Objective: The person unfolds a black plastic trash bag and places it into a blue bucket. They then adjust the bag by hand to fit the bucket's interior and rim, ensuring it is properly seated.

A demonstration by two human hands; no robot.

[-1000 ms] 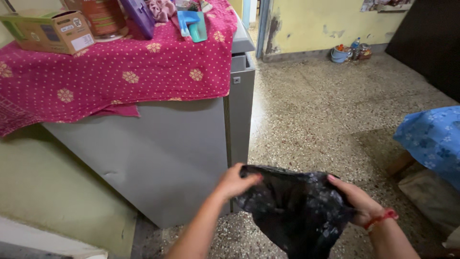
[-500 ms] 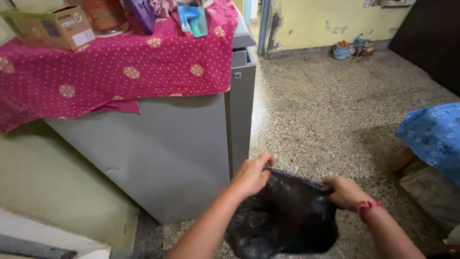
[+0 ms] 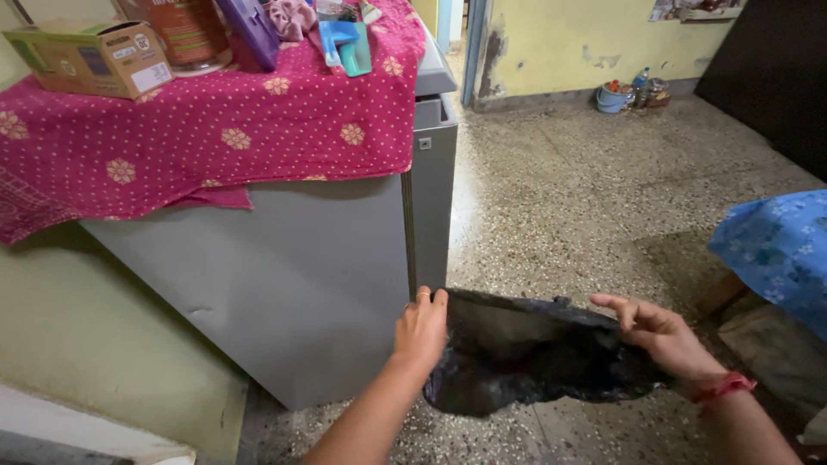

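Both hands pinch a black plastic bag (image 3: pixel 525 353): left hand (image 3: pixel 421 329) at its left rim, right hand (image 3: pixel 659 336) at its right. Its mouth stretches sideways between them, equally near each.

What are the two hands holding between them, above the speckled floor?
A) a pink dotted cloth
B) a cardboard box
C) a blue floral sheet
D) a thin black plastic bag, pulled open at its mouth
D: the left hand and the right hand each grip one side of the black plastic bag, spreading its mouth wide beside the grey cabinet.
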